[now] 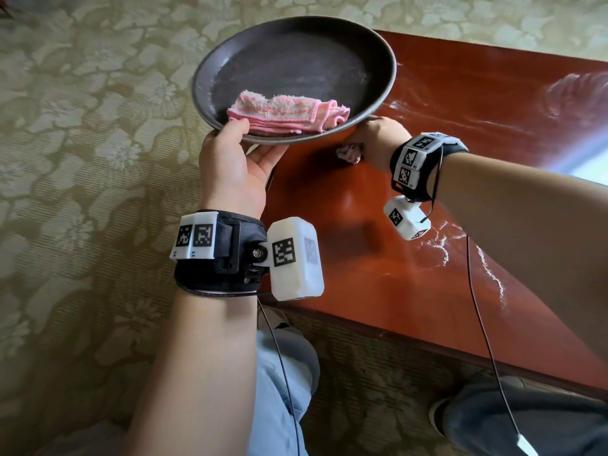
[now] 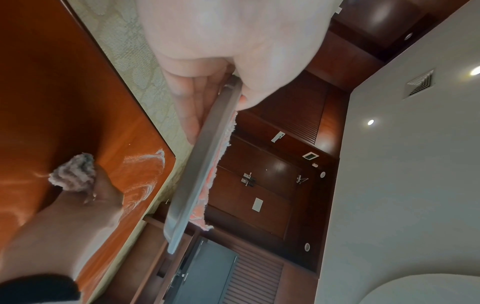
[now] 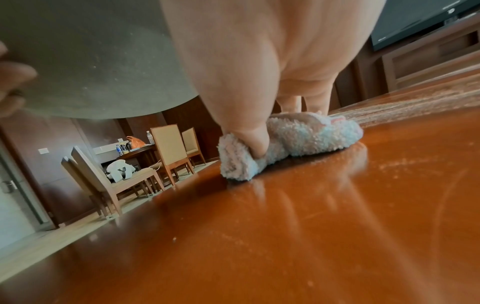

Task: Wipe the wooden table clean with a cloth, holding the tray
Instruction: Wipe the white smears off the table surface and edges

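Observation:
My left hand (image 1: 250, 143) holds a round dark tray (image 1: 289, 60) by its near rim, thumb on top and fingers beneath, above the table's left end. A folded pink cloth (image 1: 286, 113) lies on the tray. My right hand (image 1: 371, 136) grips a second, fluffy cloth (image 1: 349, 153) and presses it onto the red-brown wooden table (image 1: 477, 143), just under the tray's near right rim. The right wrist view shows that cloth (image 3: 298, 142) bunched under the fingers, with the tray's underside (image 3: 91, 61) overhead. White dusty streaks (image 1: 493, 268) mark the table.
Patterned carpet (image 1: 82, 159) surrounds the table, whose near edge (image 1: 427, 340) runs diagonally above my legs and shoes. Several chairs (image 3: 166, 148) and a side table with bottles stand across the room. A screen (image 3: 415, 20) hangs beyond the table's far end.

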